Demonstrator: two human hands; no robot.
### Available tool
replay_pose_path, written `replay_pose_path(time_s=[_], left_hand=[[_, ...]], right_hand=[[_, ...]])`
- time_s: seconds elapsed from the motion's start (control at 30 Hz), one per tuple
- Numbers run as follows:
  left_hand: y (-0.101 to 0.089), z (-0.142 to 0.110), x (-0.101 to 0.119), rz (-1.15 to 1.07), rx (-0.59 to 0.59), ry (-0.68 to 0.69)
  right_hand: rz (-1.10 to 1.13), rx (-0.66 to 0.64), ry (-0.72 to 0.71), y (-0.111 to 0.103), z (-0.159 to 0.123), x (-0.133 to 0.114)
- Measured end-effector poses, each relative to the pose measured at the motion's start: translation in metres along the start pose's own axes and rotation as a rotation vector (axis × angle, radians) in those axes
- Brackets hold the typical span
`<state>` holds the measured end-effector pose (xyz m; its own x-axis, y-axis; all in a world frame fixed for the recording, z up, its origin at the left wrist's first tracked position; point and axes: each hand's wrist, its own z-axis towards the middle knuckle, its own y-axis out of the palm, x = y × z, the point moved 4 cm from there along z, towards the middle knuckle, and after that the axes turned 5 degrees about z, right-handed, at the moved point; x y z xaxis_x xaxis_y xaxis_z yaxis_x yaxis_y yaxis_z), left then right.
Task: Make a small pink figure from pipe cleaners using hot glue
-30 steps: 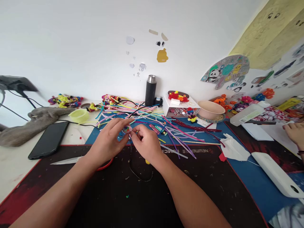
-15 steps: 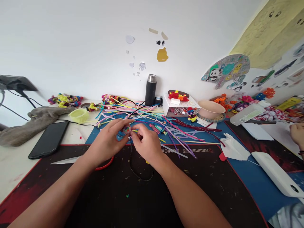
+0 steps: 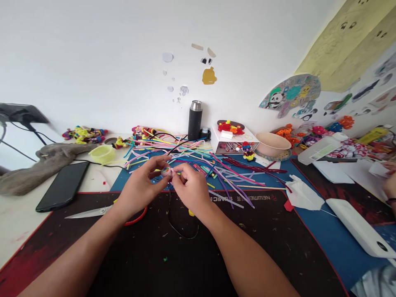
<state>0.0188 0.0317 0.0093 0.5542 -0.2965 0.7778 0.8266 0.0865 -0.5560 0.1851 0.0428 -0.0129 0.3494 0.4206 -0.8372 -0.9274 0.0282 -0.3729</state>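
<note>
Between my two hands is a small round whitish-pink piece [image 3: 166,171] with bright coloured spots on its face. My left hand [image 3: 140,185] grips its left side between thumb and fingers. My right hand [image 3: 193,187] is closed, thumb and forefinger pinching the piece's right edge, where a pale bit sticks out. Under my left wrist lie scissors [image 3: 89,213], their red handle partly covered. A thin black cord [image 3: 182,236] loops on the dark mat below, and a small yellow thing [image 3: 191,213] shows beside my right wrist.
Loose pipe cleaners [image 3: 241,175] spread behind my hands. Beyond them stand a black thermos [image 3: 194,119], a white box [image 3: 216,142] and a pink bowl [image 3: 272,144]. A phone [image 3: 63,185] lies left; a white device [image 3: 355,227] lies right. Another person's hand [image 3: 390,177] is at the right edge.
The round piece has turned, so more of its spotted face shows, and my left fingers have shifted around it. The camera view has moved slightly. The other person's hand has moved right and down.
</note>
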Motion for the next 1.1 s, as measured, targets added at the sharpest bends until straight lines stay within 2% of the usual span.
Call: replay_pose_path(time_s=[0.23, 0.37, 0.57, 0.8, 0.97, 1.1], left_hand=[[0.002, 0.002, -0.003, -0.146, -0.014, -0.053], [0.002, 0.003, -0.003, -0.159, -0.013, -0.073], [0.000, 0.004, -0.003, -0.179, -0.019, -0.083], [-0.004, 0.002, 0.007, -0.041, -0.010, -0.067], [-0.010, 0.007, 0.002, 0.026, 0.024, -0.039], [-0.012, 0.011, -0.006, 0.015, 0.065, -0.019]], right_hand=[[0.063, -0.001, 0.007, -0.001, 0.001, -0.002], [0.086, -0.002, 0.021, -0.001, 0.002, -0.002], [0.176, -0.030, 0.112, 0.001, 0.002, -0.001], [0.152, -0.059, 0.147, 0.002, 0.001, -0.001], [0.165, -0.059, 0.110, 0.001, 0.002, 0.000], [0.269, -0.028, 0.219, -0.001, -0.001, 0.003]])
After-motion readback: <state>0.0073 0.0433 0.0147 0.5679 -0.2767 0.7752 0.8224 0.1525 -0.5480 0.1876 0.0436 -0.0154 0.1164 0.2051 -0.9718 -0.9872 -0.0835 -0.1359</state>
